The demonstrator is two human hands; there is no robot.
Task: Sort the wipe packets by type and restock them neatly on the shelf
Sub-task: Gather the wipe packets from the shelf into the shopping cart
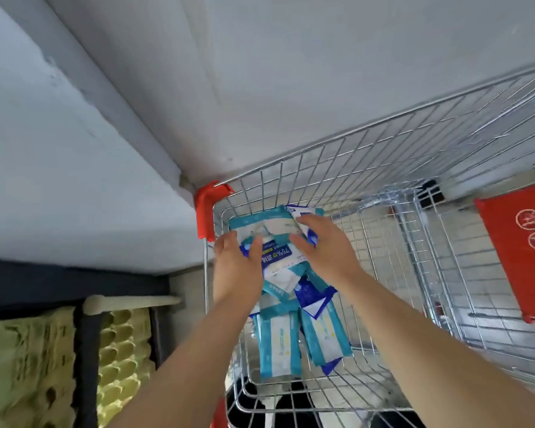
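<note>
- Head view: silver wire shopping cart (pixel 352 140) stands in a grey wall corner, with its red plastic corner bumper (pixel 209 208) against the wall.
- On the cart floor is a loose heap of flat film wipe packets (pixel 280 347). Teal-and-white ones are mixed with dark blue packets (pixel 309 296), overlapping at all angles and unsorted.
- The left hand (pixel 238 267) has its grip closed on a packet bundle (pixel 278 230). The thumb lies across the front packet, printed "75%", and the fingers are at its left edge.
- The right hand (pixel 325 245) has its grip closed on the same packet bundle from the right, fingers curled over the top.
- The bundle is in the cart's far-left corner, just beside the bumper. Can't tell whether it is lifted or resting on the heap.
- No wipe shelf is identifiable. At lower left is a dark rack with yellow-green pulp egg trays (pixel 28 366). The red seat flap with warning icons (pixel 519 251) is at the right, well apart.
- Risk: the film looks slick, so uneven squeeze could fan the bundle out and drop packets back into the heap.
- Risk: a blue-and-white packet sits under the right fingers. If it isn't pulled out, mixed types reach the shelf.
- Risk: a packet corner could snag the wire mesh if the lift goes close to the cart wall.
- Risk: squeezing too hard could crease the packets and leave the row untidy.
</note>
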